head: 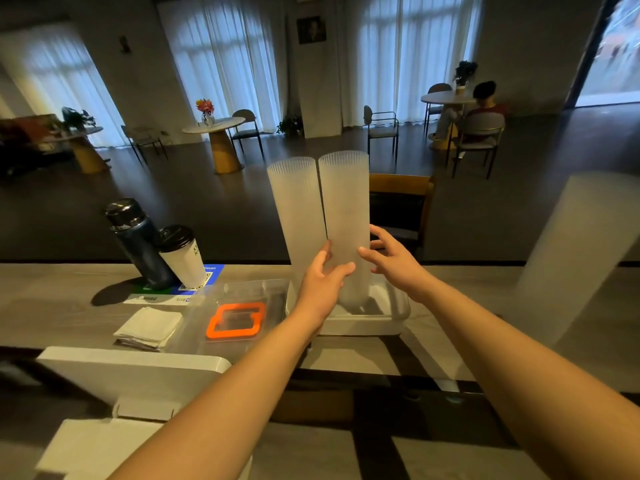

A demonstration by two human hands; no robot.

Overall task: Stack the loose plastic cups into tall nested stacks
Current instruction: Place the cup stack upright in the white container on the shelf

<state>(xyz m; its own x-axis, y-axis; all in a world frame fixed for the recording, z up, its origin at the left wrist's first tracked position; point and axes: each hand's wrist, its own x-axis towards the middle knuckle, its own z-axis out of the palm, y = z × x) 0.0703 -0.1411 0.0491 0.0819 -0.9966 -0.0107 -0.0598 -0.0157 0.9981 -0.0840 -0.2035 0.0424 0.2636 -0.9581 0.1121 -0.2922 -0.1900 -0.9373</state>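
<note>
Not much I'm reading here. White paper cup (185, 259) with the black lid: dark letters on its side, looks like "A" over "N", rest is turning out of sight. Blue-green-white sign (173, 292) lying flat under it near the counter's (52, 306) far edge is showing a QR code; its printed lines are blurring too small to read.

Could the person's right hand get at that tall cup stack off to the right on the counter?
Probably yes. The right hand is open beside the middle stacks and holds nothing, and the counter between it and the right-hand stack looks bare. That stack is blurred, so its exact footing is unclear.
</note>
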